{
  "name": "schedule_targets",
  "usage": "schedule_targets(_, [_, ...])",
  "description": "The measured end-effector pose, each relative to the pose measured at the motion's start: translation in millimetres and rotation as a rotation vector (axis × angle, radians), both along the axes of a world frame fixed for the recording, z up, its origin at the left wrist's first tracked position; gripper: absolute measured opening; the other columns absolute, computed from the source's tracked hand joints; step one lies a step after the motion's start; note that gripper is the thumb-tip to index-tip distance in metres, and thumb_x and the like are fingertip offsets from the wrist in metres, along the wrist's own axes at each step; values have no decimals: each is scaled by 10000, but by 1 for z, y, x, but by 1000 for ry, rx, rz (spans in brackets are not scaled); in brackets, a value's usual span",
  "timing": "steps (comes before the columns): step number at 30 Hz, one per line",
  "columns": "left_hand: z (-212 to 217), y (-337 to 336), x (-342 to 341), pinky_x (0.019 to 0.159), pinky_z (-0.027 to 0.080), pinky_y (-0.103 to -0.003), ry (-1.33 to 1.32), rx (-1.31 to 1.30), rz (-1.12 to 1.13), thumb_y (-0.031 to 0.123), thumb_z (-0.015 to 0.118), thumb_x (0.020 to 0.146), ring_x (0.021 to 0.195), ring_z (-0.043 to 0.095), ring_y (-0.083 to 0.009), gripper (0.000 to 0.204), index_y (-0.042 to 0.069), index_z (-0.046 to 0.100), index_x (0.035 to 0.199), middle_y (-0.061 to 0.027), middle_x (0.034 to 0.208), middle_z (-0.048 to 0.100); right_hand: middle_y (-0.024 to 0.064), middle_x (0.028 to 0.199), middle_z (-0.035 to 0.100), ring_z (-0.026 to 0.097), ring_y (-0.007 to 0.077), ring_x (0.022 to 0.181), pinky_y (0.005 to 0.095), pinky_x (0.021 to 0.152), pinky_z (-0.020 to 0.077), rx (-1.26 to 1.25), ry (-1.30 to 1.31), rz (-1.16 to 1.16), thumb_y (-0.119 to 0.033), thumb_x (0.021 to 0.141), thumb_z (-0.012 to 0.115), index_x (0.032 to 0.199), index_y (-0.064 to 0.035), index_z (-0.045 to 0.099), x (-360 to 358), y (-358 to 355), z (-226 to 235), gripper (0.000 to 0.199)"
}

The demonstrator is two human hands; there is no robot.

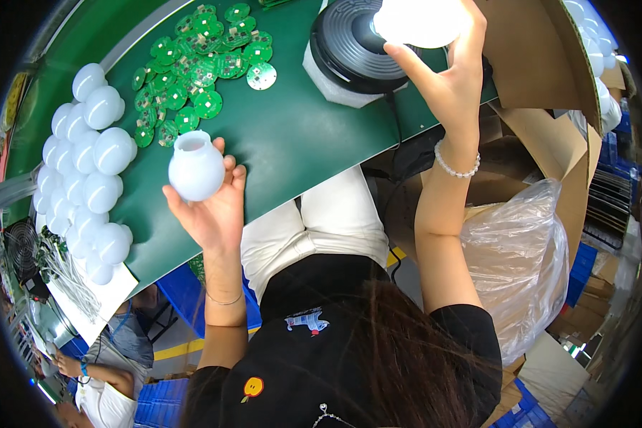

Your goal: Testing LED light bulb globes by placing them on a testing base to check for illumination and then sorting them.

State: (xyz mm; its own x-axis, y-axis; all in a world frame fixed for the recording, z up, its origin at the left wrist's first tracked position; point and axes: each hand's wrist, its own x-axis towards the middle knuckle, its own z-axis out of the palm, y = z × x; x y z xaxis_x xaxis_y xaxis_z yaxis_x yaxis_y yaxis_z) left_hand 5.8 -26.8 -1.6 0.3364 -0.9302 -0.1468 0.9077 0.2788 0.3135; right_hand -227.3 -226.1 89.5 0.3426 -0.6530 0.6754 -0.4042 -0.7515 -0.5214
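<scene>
My left hand (pixel 217 214) cradles a milky white globe lampshade (pixel 195 171), its open neck tilted up and facing away from me. At the upper right, my right hand (pixel 453 89) grips a brightly lit white globe (pixel 421 23), thumb on its near side. The lit globe is against or just over a black round ribbed device (pixel 349 50), which rests on a white block (pixel 328 84); glare hides where they meet. Beyond my left hand lies a heap of round green circuit boards (pixel 200 57). One paler round board (pixel 262 76) sits at the heap's right edge.
Several white globes (pixel 93 157) are stacked along the left of the green table (pixel 285 150). White cables (pixel 78 285) lie near the table's left end. On the right stand cardboard boxes (pixel 549 64) and a clear plastic bag (pixel 517 250). Another person (pixel 110 392) works at lower left.
</scene>
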Motion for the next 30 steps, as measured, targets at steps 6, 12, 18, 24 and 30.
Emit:
schedule_targets(6, [-1,0,1,905,423,-407,46,-15,-2,582,584,861,998,534,-270,755,85,389,1395,-206,1310,497,193,1266,518,500,302,1185,385,1023,380,-1,21,67,-104,671,824,1272,60,483,10,-9,2,711])
schedule_targets(12, [0,1,-1,892,410,-382,7,-4,4,514,584,889,1011,518,-259,691,94,377,1397,-198,1302,472,200,1280,515,495,308,1198,388,1028,375,18,-51,88,-97,681,808,1265,60,492,16,-20,1,682])
schedule_targets(18, [-2,1,1,913,422,-412,58,-26,-14,596,572,860,1003,536,-276,766,81,391,1397,-210,1318,493,207,1294,513,491,314,1210,390,1032,371,21,-107,85,-91,692,792,1258,60,502,18,-24,-3,654])
schedule_targets(24, [-3,2,0,916,422,-415,67,-40,-14,595,576,858,1005,536,-279,768,81,391,1397,-213,1318,494,214,1308,510,487,320,1223,393,1036,367,13,-232,74,-84,702,776,1251,59,511,19,-30,-9,626])
schedule_targets(30, [-1,2,-1,891,412,-385,9,9,-3,527,591,879,1006,519,-259,701,92,389,1391,-200,1296,481,221,1321,508,483,326,1235,395,1040,362,-18,-286,68,-77,713,760,1244,59,520,14,-35,-11,598])
